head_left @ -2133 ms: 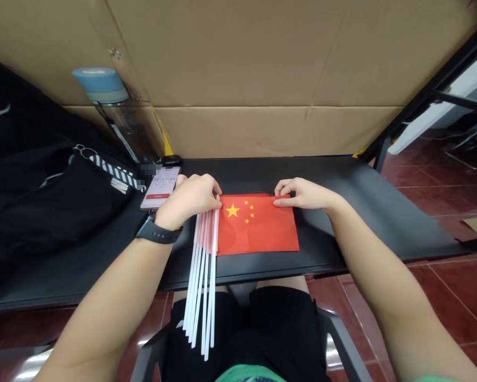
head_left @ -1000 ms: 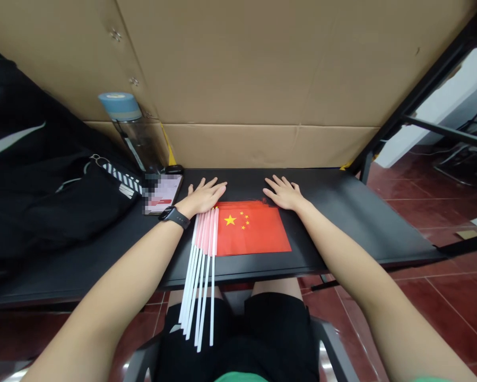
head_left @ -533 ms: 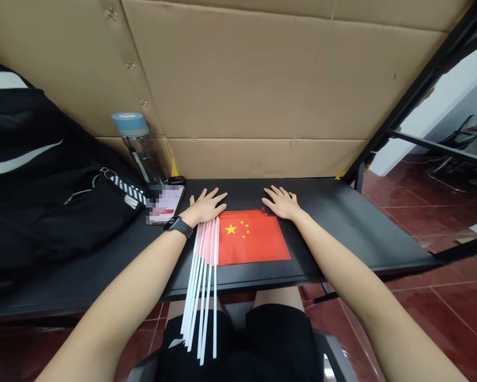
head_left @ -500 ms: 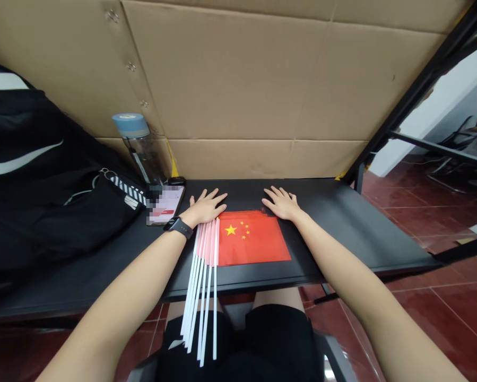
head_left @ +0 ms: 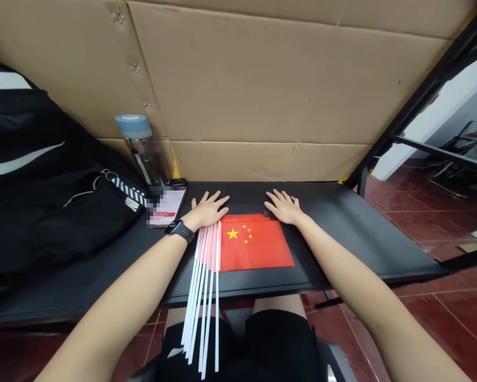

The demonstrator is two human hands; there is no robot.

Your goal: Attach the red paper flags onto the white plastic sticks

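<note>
Left grip (head_left: 207,213), right grip (head_left: 287,210) splayed by flags (head_left: 260,249)

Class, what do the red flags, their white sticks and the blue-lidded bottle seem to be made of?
Red flags: perhaps thin synthetic cloth or film, smooth, lying flat in overlapping layers.
White sticks: probably plastic, smooth, without visible grain.
Bottle: clear plastic or glass, see-through body; its blue lid looks like opaque plastic.

A gap opens between the left hand (head_left: 209,212) and the right hand (head_left: 285,208); rightward the surface (head_left: 369,233) offers wide passage. A cardboard panel (head_left: 238,79) bars the far side. Smartphone (head_left: 171,201), water bottle (head_left: 145,156) and black bag (head_left: 59,215) crowd the left. White flagsticks (head_left: 217,323) overhang the near edge.
</note>
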